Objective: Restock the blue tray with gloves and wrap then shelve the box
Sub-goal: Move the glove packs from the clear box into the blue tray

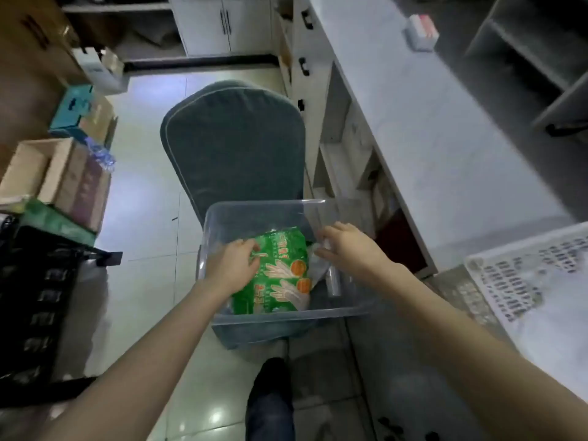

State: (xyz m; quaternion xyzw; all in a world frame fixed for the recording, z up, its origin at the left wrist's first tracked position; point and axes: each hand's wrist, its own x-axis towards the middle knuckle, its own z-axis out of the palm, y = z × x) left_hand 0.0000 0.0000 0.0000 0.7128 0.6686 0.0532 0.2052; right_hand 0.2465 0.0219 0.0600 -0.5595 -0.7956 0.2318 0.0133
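Clear box (286,315) on chair (232,148), green glove pack (280,275) inside. L hand (235,262) fingers clamp pack edge; R hand (346,246) fingers bent over clear bag (318,265), grip unclear.

A green glove packet (273,272), printed with pale hands and orange discs, is lying in the clear box (286,316) sitting on a grey-blue chair (232,138).

Left hand (234,265): palm down, fingers curled onto glove pack (281,278).
Right hand (346,246): palm down, fingers bent; grip unclear.
Forearms: bare, both extended forward.
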